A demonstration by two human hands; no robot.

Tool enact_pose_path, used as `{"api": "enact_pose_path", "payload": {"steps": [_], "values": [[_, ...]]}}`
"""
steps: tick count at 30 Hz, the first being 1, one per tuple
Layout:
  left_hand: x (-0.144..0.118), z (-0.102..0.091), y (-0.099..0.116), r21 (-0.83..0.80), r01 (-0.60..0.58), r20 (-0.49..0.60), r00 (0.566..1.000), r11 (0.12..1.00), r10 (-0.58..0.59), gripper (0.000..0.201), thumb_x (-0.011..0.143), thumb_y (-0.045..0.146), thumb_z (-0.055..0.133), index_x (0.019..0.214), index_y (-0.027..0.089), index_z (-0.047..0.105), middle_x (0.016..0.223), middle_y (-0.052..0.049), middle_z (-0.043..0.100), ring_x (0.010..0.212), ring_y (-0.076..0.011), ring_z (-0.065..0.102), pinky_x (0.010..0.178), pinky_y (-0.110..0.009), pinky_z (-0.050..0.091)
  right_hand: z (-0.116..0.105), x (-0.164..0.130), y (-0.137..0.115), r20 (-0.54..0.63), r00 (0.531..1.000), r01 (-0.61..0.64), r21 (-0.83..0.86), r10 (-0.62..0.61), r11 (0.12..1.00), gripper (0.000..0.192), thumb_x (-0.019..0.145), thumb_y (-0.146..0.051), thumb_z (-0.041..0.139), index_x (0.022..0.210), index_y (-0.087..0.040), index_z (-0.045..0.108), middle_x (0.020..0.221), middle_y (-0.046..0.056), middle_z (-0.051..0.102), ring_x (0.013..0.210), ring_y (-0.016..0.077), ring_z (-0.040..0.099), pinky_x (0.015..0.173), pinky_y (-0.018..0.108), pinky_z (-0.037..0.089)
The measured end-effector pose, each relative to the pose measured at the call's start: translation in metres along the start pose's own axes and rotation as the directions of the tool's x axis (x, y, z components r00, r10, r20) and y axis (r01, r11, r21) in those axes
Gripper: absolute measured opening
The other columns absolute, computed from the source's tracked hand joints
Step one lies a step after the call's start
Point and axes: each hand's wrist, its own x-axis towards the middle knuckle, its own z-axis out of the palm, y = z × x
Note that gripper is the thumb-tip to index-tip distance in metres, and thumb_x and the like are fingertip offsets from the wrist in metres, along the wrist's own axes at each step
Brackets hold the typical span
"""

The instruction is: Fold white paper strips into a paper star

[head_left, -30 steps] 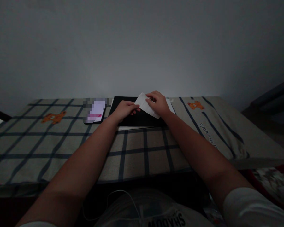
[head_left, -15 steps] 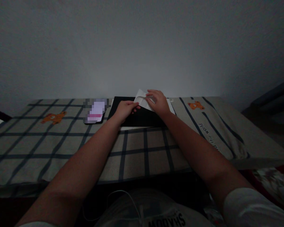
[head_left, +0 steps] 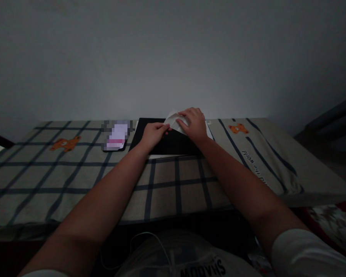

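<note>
From afar I see the paper point(head_left: 171, 117) held over the black board point(head_left: 174, 146) on the table point(head_left: 165, 181): the left hand point(head_left: 154, 134) pinches its left edge, and the right hand point(head_left: 195, 124) grasps the other side. It is bent, not flat; whether any crease is finished, I cannot tell.

Black board point(head_left: 173, 144): 1, the landmark. Hands: 2, left hand point(head_left: 155, 134) and right hand point(head_left: 195, 124), both over the black board. White paper point(head_left: 170, 116): 1 piece, above the board. White sheet point(head_left: 167, 156) under the board: probably 1, only edges show in the dim light. Phone point(head_left: 117, 134): 1, left of the board. Orange bear prints: 2, left print point(head_left: 65, 144) and right print point(head_left: 238, 129), one on each side of the board. Checked cloth point(head_left: 164, 192): 1, beneath the board. White cable point(head_left: 150, 233): 1, on the wearer's side of the board.
</note>
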Motion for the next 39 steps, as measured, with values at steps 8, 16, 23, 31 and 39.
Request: {"api": "enact_pose_path", "payload": {"steps": [8, 16, 23, 31, 39], "values": [[-0.006, 0.003, 0.008, -0.026, -0.040, 0.124, 0.991, 0.999, 0.043, 0.033, 0.078, 0.043, 0.059, 0.085, 0.015, 0.073, 0.069, -0.005, 0.066, 0.058, -0.0112, 0.053, 0.052, -0.022, 0.036, 0.003, 0.000, 0.003, -0.011, 0.998, -0.058, -0.019, 0.058, 0.998, 0.026, 0.086, -0.043, 0.050, 0.088, -0.019, 0.059, 0.094, 0.008, 0.059, 0.094, 0.0254, 0.048, 0.084, 0.040, 0.036], [-0.007, 0.007, 0.009, -0.077, 0.076, 0.163, 0.985, 0.994, -0.063, 0.024, 0.074, 0.035, 0.062, 0.080, 0.013, 0.072, 0.080, -0.008, 0.070, 0.060, -0.0107, 0.054, 0.051, -0.021, 0.036, 0.002, 0.000, -0.002, 0.064, 0.996, 0.058, -0.045, -0.055, 0.997, 0.023, 0.089, -0.035, 0.045, 0.090, -0.018, 0.061, 0.093, 0.008, 0.060, 0.092, 0.0239, 0.048, 0.080, 0.037, 0.033], [-0.006, 0.007, 0.011, -0.290, 0.192, 0.137, 0.978, 0.938, -0.158, 0.018, 0.071, 0.031, 0.066, 0.075, 0.013, 0.069, 0.084, -0.008, 0.071, 0.060, -0.0090, 0.054, 0.050, -0.019, 0.035, -0.001, -0.002, 0.001, 0.062, 0.991, 0.126, -0.062, -0.122, 0.990, 0.023, 0.089, -0.026, 0.044, 0.094, -0.022, 0.066, 0.095, 0.007, 0.058, 0.092, 0.0227, 0.045, 0.078, 0.036, 0.030], [-0.005, 0.006, 0.011, -0.358, 0.218, 0.141, 0.974, 0.908, -0.179, 0.016, 0.071, 0.028, 0.066, 0.077, 0.013, 0.068, 0.087, -0.009, 0.070, 0.061, -0.0082, 0.055, 0.050, -0.018, 0.036, -0.001, -0.001, 0.001, 0.088, 0.986, 0.148, -0.062, -0.142, 0.987, 0.024, 0.089, -0.026, 0.045, 0.098, -0.023, 0.067, 0.094, 0.007, 0.056, 0.089, 0.0216, 0.044, 0.075, 0.035, 0.030], [-0.006, 0.004, 0.016, -0.362, 0.269, 0.190, 0.959, 0.893, -0.211, 0.023, 0.073, 0.034, 0.059, 0.085, 0.015, 0.065, 0.097, -0.009, 0.070, 0.065, -0.0103, 0.058, 0.050, -0.019, 0.038, -0.005, -0.002, -0.005, 0.198, 0.966, 0.184, -0.083, -0.165, 0.979, 0.028, 0.092, -0.035, 0.041, 0.096, -0.025, 0.067, 0.097, 0.007, 0.057, 0.090, 0.0232, 0.043, 0.077, 0.036, 0.029]]}}
